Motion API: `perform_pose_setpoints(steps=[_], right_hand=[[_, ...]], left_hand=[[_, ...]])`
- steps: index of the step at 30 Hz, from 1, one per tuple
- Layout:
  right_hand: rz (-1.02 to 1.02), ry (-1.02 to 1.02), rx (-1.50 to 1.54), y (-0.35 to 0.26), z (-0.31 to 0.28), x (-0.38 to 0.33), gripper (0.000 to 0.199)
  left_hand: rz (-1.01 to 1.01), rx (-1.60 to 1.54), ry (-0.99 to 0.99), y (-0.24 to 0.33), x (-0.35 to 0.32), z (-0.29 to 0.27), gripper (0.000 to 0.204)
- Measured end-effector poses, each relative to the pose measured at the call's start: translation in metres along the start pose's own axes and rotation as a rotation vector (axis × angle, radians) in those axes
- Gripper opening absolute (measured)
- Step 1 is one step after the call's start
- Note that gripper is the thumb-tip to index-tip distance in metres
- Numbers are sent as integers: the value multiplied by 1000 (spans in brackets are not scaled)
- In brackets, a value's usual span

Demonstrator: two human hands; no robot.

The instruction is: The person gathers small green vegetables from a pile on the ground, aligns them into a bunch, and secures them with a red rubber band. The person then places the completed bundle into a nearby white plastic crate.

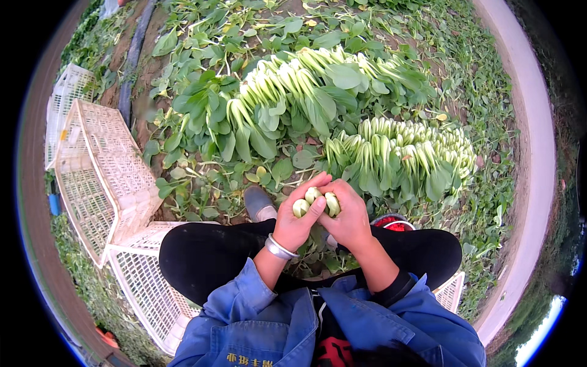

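Note:
Between my two hands is a small bunch of bok choy (pixel 300 208), its pale rounded stem bases facing up. My left hand (pixel 293 225), with a silver bracelet at the wrist, wraps the bunch from the left. From the other side my right hand (pixel 350 221) closes around it, fingertips of both hands meeting at the far side. The leaves of the held bunch are hidden below the hands. Beyond them lies a long row of bok choy (pixel 287 85), stem ends facing away. A second, denser heap of bok choy (pixel 403 150) lies nearer, to the right.
White plastic crates (pixel 116 147) stand at the left, with another crate (pixel 143 281) beside my left knee. A pail with red contents (pixel 396 225) sits by my right knee. Loose leaves cover the ground. A black hose (pixel 136 52) runs far left; a pale path (pixel 538 140) borders the right.

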State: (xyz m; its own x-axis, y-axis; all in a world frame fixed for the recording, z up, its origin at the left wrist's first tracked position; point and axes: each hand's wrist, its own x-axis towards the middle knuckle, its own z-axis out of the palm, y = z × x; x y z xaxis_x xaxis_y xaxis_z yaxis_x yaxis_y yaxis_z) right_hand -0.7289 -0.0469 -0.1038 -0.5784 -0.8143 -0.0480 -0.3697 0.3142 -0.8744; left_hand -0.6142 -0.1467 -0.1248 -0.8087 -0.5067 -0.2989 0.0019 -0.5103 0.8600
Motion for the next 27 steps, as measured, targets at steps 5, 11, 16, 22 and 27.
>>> perform_pose_setpoints(steps=[5, 11, 16, 22, 27], right_hand=[[-12, 73, -296, -38, -47, -37, 49], [-188, 240, 75, -63, -20, -44, 32], [-210, 285, 325, -49, 16, -36, 20], [-132, 101, 476, -19, 43, -17, 11], [562, 63, 484, 113, 50, 66, 19]], left_hand=[[269, 143, 177, 28, -17, -6, 36], [464, 801, 102, 69, -40, 0, 53], [285, 423, 14, 51, -42, -11, 56], [15, -75, 210, 25, -24, -15, 28], [-187, -17, 379, 6, -13, -11, 28]])
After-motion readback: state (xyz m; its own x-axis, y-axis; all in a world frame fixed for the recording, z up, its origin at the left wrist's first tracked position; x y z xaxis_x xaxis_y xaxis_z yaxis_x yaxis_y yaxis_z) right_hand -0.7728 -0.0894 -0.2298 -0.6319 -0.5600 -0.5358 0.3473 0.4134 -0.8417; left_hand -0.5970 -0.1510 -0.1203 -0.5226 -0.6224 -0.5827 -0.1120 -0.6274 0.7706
